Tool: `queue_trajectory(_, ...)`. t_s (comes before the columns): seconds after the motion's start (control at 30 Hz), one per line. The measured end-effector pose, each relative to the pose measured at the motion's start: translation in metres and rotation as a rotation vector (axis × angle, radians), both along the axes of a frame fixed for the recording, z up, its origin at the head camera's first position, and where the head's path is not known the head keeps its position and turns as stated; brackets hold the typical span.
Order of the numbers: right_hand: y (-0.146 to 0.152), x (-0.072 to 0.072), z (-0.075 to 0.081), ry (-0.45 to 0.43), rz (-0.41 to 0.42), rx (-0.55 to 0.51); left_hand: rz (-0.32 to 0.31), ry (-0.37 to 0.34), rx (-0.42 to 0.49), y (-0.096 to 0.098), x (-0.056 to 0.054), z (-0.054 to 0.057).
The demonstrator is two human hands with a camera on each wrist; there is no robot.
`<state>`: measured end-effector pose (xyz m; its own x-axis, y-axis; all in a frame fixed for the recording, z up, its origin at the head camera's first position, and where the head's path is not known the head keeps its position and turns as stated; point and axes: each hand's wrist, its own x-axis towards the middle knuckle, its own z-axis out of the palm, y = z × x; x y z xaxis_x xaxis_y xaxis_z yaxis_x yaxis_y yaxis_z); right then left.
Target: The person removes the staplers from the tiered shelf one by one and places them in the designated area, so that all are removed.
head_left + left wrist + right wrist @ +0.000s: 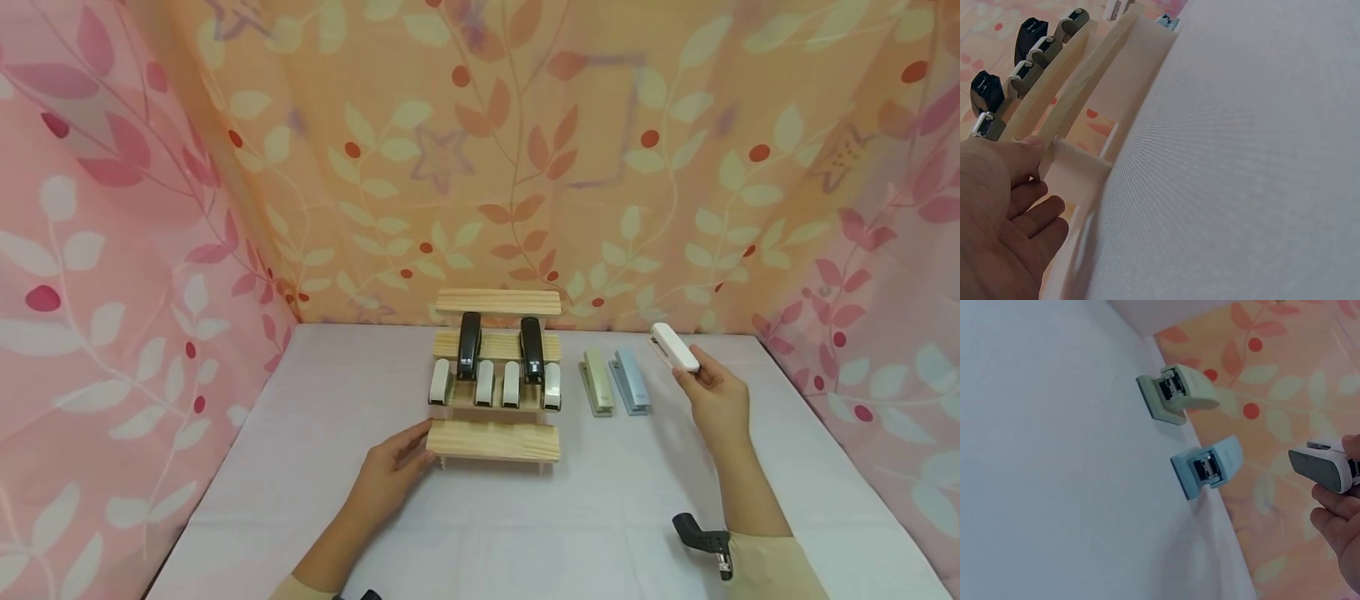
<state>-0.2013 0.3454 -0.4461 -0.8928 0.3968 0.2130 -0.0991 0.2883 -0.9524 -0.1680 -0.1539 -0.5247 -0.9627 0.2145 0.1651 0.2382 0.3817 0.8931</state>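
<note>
Pinched near one end, a slim white plastic stapler (675,347) could swivel or drop from the right hand (722,396) if the grip loosens, perhaps jarring the light blue stapler (632,383) beside a pale green stapler (597,385) on the white surface (615,533). A tug by the left hand (390,471) might unsettle two black staplers (468,343) and four small white staplers (485,383) on the tiered pale-wood rack (495,440). The right hand hangs raised, thumb and fingers closed; the left holds the lowest board's left end, spare fingers loosely curled.
</note>
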Motion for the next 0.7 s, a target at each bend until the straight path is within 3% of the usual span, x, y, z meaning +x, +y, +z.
queue_trajectory(0.33, 0.012, -0.004, -0.033, -0.133, 0.038, 0.135, 0.007, 0.018, -0.003, 0.001, 0.001, -0.001)
queue_trajectory(0.7, 0.018, -0.01, -0.054, -0.185, 0.035, 0.157, 0.006, -0.004, -0.018, 0.001, 0.002, 0.003)
